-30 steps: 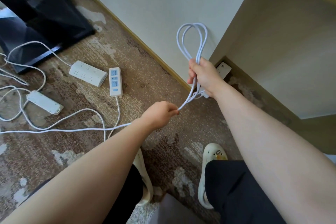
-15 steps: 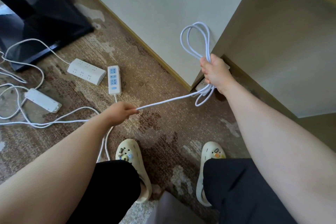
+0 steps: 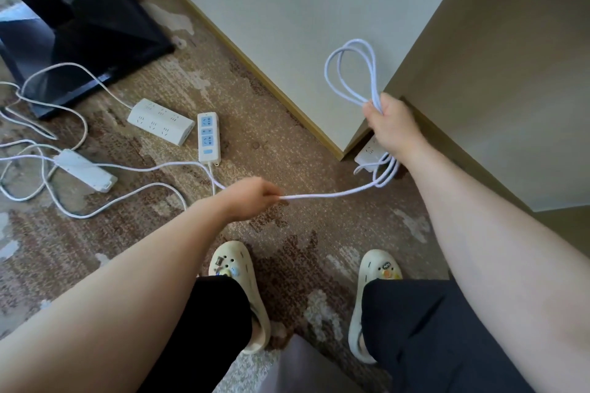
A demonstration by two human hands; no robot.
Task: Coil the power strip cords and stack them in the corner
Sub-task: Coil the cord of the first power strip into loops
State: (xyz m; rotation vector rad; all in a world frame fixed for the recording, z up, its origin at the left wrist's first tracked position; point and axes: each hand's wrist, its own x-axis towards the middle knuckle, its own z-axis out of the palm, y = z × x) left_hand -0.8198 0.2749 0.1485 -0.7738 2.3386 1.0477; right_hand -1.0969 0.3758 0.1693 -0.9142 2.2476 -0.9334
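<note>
The right hand (image 3: 391,128) gripped a bundle of white cord loops (image 3: 349,70) near the wall corner, while the left hand (image 3: 255,196) pinched the cord's free run; 3 power strips (image 3: 209,137) lay on the carpet (image 3: 287,153).

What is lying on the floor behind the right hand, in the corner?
Behind the right hand, a white power strip lies in the corner, beside the hanging loops of the cord that this hand grips. Only part of the strip shows; the hand and wrist cover the rest.
</note>
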